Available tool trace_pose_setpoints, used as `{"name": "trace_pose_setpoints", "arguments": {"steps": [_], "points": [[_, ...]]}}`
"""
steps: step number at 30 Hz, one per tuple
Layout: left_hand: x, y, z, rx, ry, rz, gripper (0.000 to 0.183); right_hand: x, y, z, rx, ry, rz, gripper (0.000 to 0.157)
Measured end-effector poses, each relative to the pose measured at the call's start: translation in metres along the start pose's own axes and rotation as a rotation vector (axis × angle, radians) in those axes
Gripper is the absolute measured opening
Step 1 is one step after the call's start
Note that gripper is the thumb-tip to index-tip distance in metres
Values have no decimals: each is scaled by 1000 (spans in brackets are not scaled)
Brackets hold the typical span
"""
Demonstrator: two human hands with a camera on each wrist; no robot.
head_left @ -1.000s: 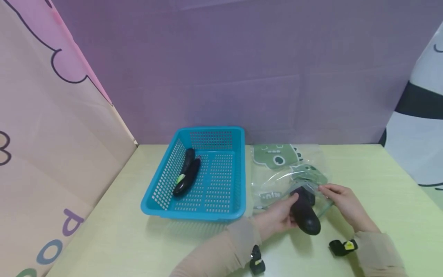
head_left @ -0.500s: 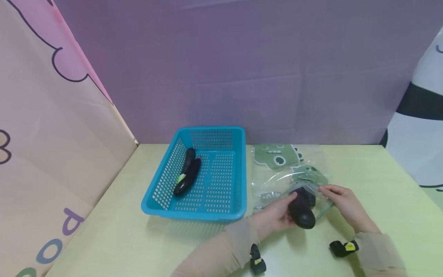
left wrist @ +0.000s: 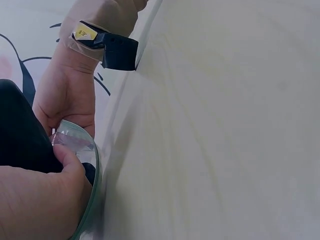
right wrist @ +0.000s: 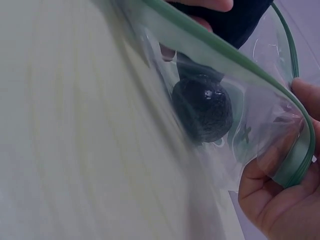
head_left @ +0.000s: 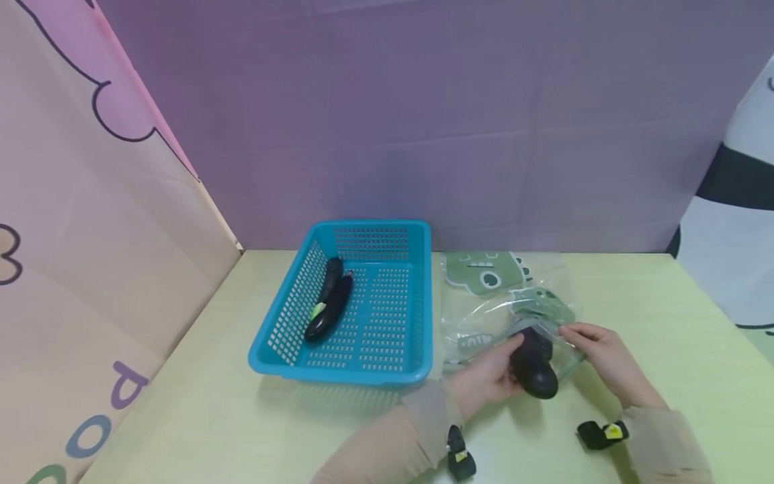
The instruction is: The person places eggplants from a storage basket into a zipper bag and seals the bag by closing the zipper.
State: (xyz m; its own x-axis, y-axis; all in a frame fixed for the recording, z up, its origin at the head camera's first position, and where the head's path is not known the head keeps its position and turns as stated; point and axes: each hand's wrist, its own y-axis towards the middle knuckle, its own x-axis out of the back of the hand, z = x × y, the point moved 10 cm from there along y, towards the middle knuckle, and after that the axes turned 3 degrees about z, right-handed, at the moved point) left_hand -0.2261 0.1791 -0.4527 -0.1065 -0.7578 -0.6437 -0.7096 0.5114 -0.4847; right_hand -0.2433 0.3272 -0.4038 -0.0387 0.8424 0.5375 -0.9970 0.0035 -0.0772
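Note:
My left hand (head_left: 486, 376) grips a dark purple eggplant (head_left: 535, 370), its thick end pointing toward me and its far end at the mouth of a clear zip bag (head_left: 478, 319) with green cartoon prints. In the left wrist view, the thumb lies along the dark eggplant (left wrist: 22, 135) beside the bag's green rim (left wrist: 92, 200). My right hand (head_left: 605, 353) pinches the right side of the bag's mouth and holds it apart. A dark, rounded, wrinkled thing (right wrist: 205, 107) shows through the plastic inside the bag in the right wrist view.
Left of the bag stands a blue perforated basket (head_left: 420, 302). Along its left side lie a glossy eggplant (head_left: 329, 312) and another long dark vegetable (head_left: 331, 275), with a pale green patch between them. A purple cloth (head_left: 387, 134) hangs behind the pale table (head_left: 199, 417).
The eggplant's thick end has drawn slightly back toward the bag, with small shifts of the left hand. The right hand keeps its hold on the bag's edge.

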Motion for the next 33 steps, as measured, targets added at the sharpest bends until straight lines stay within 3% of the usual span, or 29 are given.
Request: {"name": "trace_pose_setpoints", "arguments": {"steps": [23, 33], "points": [[1, 8, -4, -70, 3, -80, 40, 0, 0, 0, -1, 38, 1, 33], [4, 12, -10, -129, 12, -138, 33, 3, -2, 7, 49, 52, -27, 32]]}}
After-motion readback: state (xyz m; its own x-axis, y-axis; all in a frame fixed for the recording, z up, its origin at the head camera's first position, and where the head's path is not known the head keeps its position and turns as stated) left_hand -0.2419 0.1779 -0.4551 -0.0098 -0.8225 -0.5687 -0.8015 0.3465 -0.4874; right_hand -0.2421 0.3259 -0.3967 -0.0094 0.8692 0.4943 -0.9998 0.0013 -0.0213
